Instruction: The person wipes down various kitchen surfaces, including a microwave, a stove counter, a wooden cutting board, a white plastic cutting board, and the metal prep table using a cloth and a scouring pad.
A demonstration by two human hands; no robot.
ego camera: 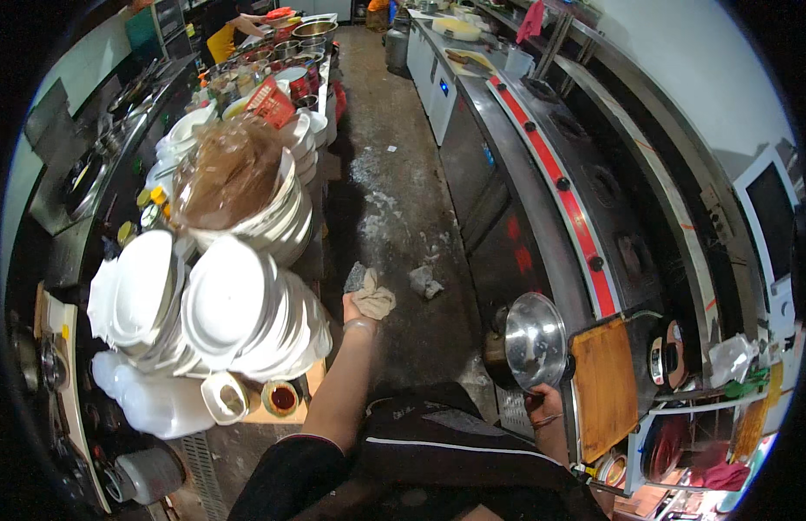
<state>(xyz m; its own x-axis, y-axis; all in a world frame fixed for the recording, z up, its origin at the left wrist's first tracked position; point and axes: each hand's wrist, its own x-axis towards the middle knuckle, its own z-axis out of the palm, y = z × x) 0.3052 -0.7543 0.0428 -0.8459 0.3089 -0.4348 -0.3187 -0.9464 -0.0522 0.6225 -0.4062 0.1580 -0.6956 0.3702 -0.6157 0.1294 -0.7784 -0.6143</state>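
Observation:
My left hand [358, 315], reaching out over the aisle, grips a crumpled beige cloth [375, 296]; a grey scouring pad [355, 277] shows beside the cloth. With my right hand [544, 405] I hold a shiny metal bowl [536, 338] by its lower rim. The bowl is tilted on its side, its inside facing me, next to the stove counter. A wooden cutting board [604, 391] lies just right of it. Stacks of white oval plates [227, 303] stand on the table left of my left arm.
Right of the aisle runs a stove counter with a red control strip [562, 185]. Crumpled plastic [425, 282] lies on the wet floor [393, 195]. A brown plastic bag [233, 172] covers stacked bowls at left. A gas cylinder [145, 475] stands lower left. Another person [230, 32] works at the far table.

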